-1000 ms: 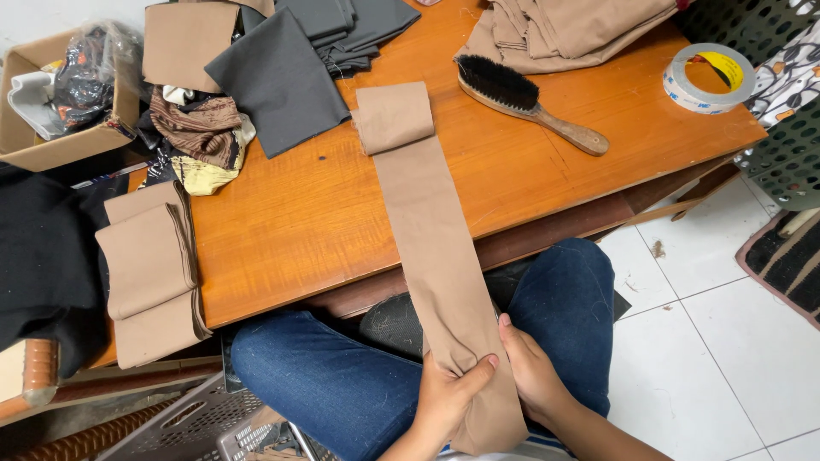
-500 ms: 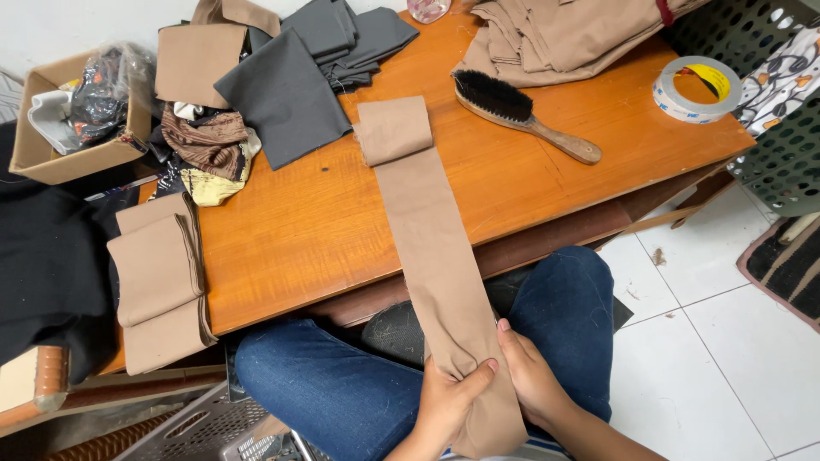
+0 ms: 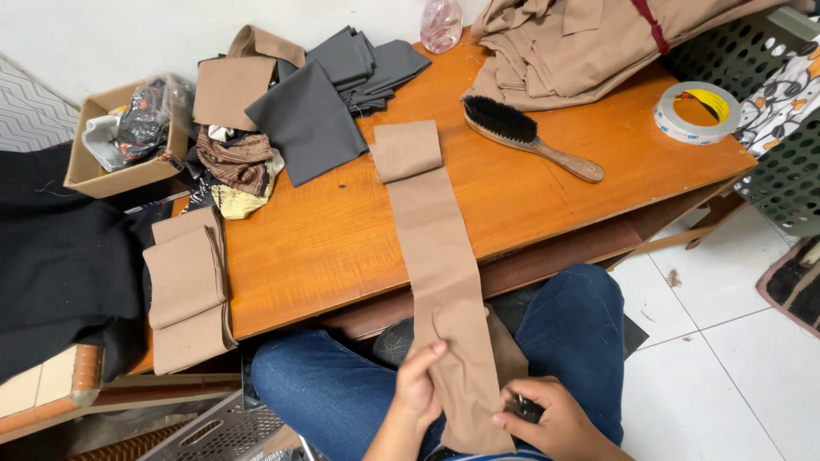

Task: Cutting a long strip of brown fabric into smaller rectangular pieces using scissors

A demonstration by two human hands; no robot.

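2 hands (image 3: 418,388) (image 3: 555,418) hold tan strip (image 3: 440,282); cardboard box (image 3: 128,175) far left.

— What sort of place is this?
— A small home sewing workshop: cut cloth pieces (image 3: 307,119) piled on a wooden desk (image 3: 547,196), a clothes brush (image 3: 530,137), a tape roll (image 3: 696,113), laundry baskets (image 3: 769,162), tiled floor (image 3: 709,358).

I saw a tan fabric strip (image 3: 440,282) run down the centre of the frame across the orange-brown wooden table (image 3: 325,248). Dark grey cloth pieces (image 3: 329,111) lay at the upper middle. The brush (image 3: 530,137) had black bristles and a pale wooden handle. At the right edge sat a white tape roll (image 3: 696,113) with a yellow core. My jeans (image 3: 333,393) were blue.
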